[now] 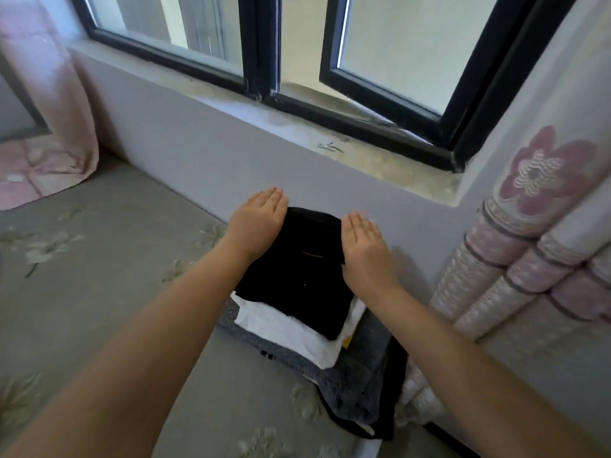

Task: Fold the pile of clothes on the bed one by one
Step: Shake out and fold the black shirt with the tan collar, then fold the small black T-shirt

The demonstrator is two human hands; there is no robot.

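Both hands, left hand (pixel 258 219) and right hand (pixel 363 249), lie flat with straight fingers on a folded black garment (pixel 294 276) topping the stack (pixel 291 332) on the bed (pixel 99 292) beside the wall. Step: apparently pressing the fold flat. Next: release and fetch another garment.

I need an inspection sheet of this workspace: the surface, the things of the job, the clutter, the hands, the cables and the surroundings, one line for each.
Surface: grey bed cover with a pale flower print.
Job's things: black folded garment on top of a stack, over a white garment and a grey garment.
Clutter: small metal object on the window sill.
Hands: left hand and right hand lie flat, fingers straight, at the sides of the black garment.
Cables: nothing seen.
Surroundings: black-framed window, grey wall, pink curtain, padded headboard.
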